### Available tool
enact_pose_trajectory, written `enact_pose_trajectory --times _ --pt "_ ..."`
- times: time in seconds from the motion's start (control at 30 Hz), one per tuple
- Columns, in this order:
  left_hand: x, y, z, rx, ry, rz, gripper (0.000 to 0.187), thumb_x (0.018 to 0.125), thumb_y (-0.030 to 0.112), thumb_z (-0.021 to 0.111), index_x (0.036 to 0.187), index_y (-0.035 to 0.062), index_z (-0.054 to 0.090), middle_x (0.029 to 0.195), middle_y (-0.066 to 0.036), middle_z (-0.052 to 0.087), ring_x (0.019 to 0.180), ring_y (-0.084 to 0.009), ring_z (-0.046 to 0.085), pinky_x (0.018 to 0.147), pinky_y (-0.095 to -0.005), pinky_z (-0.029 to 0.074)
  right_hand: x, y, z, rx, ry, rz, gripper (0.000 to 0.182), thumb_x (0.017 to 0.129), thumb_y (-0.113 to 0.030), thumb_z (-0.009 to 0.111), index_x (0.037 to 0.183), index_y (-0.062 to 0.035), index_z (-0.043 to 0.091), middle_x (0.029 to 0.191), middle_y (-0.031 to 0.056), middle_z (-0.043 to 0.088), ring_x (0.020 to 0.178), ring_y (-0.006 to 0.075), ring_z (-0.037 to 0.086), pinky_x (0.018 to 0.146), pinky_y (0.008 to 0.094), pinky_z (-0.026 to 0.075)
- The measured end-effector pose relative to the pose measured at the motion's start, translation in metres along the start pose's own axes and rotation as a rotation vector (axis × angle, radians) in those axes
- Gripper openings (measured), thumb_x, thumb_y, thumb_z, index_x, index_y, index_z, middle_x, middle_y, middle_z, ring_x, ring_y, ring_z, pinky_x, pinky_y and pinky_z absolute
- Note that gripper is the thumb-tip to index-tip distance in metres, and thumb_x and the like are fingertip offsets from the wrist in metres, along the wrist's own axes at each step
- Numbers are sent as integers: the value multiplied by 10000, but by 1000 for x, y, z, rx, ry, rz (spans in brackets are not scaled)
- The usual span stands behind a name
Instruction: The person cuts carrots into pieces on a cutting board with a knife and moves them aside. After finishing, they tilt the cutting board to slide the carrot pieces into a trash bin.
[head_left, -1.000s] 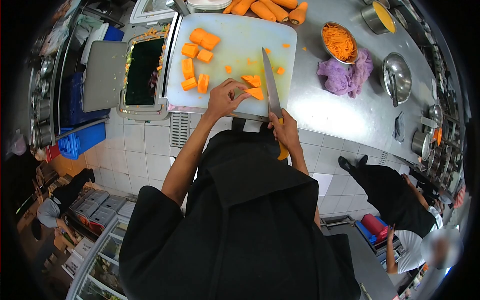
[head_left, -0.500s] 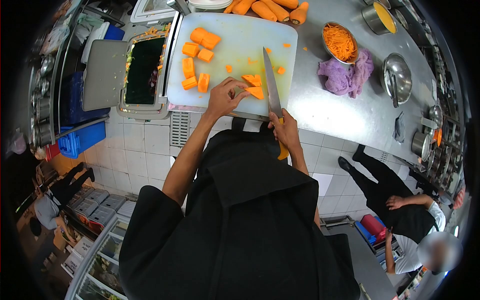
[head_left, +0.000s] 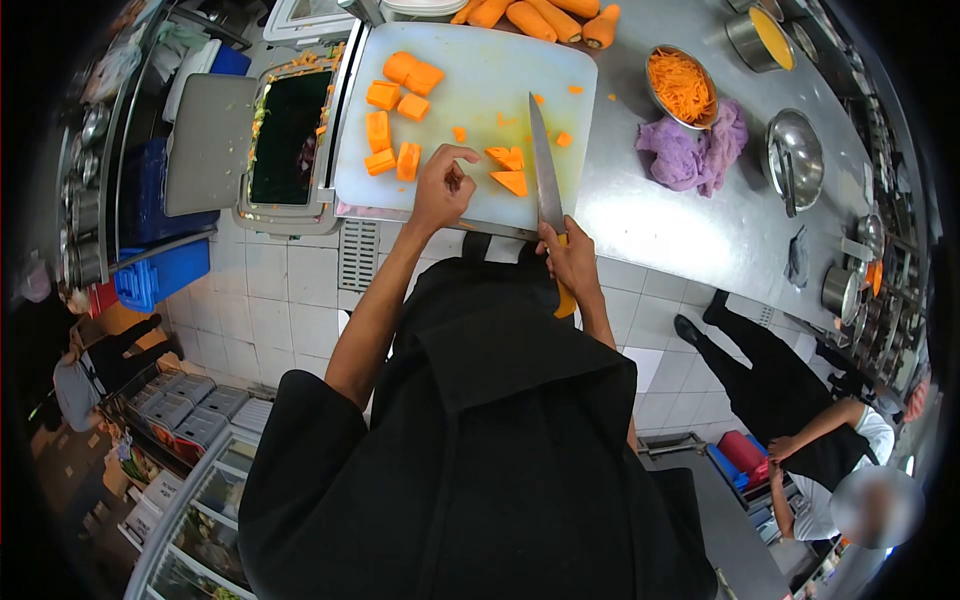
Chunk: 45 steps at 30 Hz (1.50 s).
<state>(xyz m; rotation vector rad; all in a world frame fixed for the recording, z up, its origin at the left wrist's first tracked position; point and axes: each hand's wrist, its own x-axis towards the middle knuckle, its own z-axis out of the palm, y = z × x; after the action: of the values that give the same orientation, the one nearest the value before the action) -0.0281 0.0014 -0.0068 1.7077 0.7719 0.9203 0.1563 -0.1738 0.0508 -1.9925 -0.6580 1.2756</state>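
1. Carrot pieces [head_left: 511, 182]: orange wedges lying near the front middle of the white cutting board [head_left: 480, 70], just left of the knife blade; a group of larger carrot chunks [head_left: 392, 125] sits on the board's left part.
2. Waste bin [head_left: 285, 135]: open, directly left of the board, with scraps along its rim.
3. Left hand [head_left: 440, 190]: fingers curled loosely, resting at the board's front edge just left of the wedges; it grips nothing, and whether a fingertip touches a wedge cannot be told.
4. Knife [head_left: 545, 170]: blade lying along the board, tip pointing away from the person.
5. Right hand [head_left: 570, 262]: closed firmly around the knife's yellow handle at the tabletop [head_left: 700, 230] edge.
6. Technique note: the cut would probably go best with the left fingertips tucked back from the edge, the wedge flat side down, and the blade guided straight.
7. Steel bowl [head_left: 682, 85] of shredded carrot and a purple cloth [head_left: 690, 150] lie right of the board; whole carrots [head_left: 540, 15] lie behind it.
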Motion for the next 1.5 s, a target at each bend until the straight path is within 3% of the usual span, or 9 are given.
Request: enact_pose_trajectory --times 0.1,0.6,1.5 --pt "0 -8 0 -88 11 -14 334 809 -103 543 1098 45 622 862 -15 648 566 -44 483 529 -224 390 -1 0 1 0 9 0 397 1029 -337 643 1081 51 575 694 70 676 471 99 548 437 275 459" --pt "-1 -7 2 -76 10 -41 269 891 -61 518 1116 35 629 857 -17 682 605 -27 483 542 -212 383 0 3 1 -2 18 -24 405 1028 -349 648 1052 48 570 691 67 674 481 100 559 444 273 468" --pt "0 0 3 -51 -17 -72 233 891 -47 541 1072 20 671 844 -12 683 596 -23 482 542 -206 391 0 -2 1 14 1 22 374 1025 -340 652 1040 25 573 684 65 668 484 90 550 440 269 462"
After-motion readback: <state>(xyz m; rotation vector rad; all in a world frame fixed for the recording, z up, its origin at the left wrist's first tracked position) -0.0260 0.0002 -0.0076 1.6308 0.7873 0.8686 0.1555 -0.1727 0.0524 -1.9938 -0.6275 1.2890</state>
